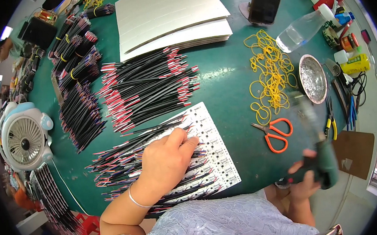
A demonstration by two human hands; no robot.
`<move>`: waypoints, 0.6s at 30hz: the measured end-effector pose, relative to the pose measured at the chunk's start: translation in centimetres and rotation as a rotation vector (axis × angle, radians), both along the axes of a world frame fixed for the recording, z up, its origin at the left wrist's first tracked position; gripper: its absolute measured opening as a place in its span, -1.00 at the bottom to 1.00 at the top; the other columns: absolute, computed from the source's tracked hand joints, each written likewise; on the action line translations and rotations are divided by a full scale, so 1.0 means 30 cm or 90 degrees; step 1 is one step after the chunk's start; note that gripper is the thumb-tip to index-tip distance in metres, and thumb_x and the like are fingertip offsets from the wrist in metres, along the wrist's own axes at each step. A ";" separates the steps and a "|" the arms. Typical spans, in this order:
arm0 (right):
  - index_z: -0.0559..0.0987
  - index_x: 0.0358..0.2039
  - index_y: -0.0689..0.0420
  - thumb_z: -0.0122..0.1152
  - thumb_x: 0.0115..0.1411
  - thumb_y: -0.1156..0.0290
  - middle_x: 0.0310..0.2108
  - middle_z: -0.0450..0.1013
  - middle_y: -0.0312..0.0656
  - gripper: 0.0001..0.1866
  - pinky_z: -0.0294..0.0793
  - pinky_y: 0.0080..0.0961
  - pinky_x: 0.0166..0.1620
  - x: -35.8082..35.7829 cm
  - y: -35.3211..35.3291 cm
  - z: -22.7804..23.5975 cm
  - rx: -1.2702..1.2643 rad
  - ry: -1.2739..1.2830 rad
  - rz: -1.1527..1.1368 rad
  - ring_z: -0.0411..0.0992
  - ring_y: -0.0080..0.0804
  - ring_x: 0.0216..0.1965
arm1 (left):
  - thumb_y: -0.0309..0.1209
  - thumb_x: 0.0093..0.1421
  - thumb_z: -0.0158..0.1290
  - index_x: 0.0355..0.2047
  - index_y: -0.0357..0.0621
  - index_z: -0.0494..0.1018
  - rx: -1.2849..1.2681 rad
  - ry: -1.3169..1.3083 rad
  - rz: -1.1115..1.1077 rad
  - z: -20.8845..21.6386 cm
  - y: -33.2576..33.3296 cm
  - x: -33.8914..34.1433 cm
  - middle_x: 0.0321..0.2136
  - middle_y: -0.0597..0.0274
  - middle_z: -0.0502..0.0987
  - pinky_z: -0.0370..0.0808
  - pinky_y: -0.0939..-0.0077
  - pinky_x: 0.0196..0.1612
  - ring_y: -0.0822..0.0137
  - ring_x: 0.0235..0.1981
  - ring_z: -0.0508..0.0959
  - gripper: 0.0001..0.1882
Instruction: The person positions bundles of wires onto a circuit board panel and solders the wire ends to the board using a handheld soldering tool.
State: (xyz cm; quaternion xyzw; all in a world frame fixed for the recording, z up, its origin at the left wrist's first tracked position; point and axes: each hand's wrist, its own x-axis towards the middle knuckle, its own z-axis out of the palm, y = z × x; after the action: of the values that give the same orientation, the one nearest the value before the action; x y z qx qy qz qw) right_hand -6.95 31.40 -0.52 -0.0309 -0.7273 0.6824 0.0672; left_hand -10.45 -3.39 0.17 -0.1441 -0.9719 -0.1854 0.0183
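Note:
My left hand (168,156) is closed over a white circuit board sheet (220,159), thumb and forefinger pinched near its wire ends. What the pinch holds is too small to make out. Black-sleeved wires (126,159) with coloured ends lie in rows across the board, running off its left side. At the lower right, my right hand (304,183) grips a dark green pistol-shaped tool (327,164), its metal nozzle tilted up and away. Motion smears both tool and hand. Left of the nozzle lie orange-handled scissors (277,136).
Behind the board lies a pile of red-and-white-tipped wires (151,87), with tied wire bundles (72,55) farther left. White sheets (168,14) are stacked at the back. Yellow rubber bands (270,72), a metal bowl (311,58), a bottle (302,28) and pliers (330,125) occupy the right. A fan (24,137) stands left.

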 end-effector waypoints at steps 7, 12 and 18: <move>0.34 0.07 0.37 -0.02 0.20 0.30 -0.04 0.43 -0.03 -0.50 0.46 -0.54 -0.42 -0.040 0.121 0.000 0.127 0.070 -0.136 0.45 -0.45 -0.50 | -0.48 -0.09 0.15 -0.24 -0.07 0.60 0.071 0.146 -0.047 0.076 -0.006 0.022 -0.45 0.33 0.42 0.38 0.41 -0.54 0.30 -0.53 0.44 -0.68; 0.38 0.10 0.30 0.08 0.26 0.13 -0.06 0.46 -0.09 -0.45 0.46 -0.54 -0.44 0.026 -0.028 -0.017 -0.021 -0.082 0.207 0.47 -0.48 -0.48 | -0.42 -0.06 0.11 -0.20 -0.05 0.57 0.009 0.055 -0.037 0.029 0.025 0.062 -0.55 0.35 0.30 0.34 0.42 -0.57 0.33 -0.57 0.42 -0.66; 0.42 0.04 0.35 0.22 0.20 0.28 -0.14 0.49 -0.07 -0.50 0.50 -0.51 -0.38 0.054 -0.115 -0.030 -0.106 -0.204 0.266 0.50 -0.45 -0.48 | -0.53 -0.15 0.16 -0.34 -0.03 0.59 0.059 0.094 0.033 -0.027 0.037 0.051 -0.53 0.33 0.39 0.39 0.42 -0.54 0.27 -0.54 0.45 -0.72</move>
State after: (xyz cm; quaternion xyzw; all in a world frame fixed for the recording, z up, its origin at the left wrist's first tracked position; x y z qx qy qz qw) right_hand -5.33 27.96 -1.41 0.0071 -0.6608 0.7250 -0.1938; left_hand -8.93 -2.29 -0.63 -0.1309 -0.9618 -0.2183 0.1010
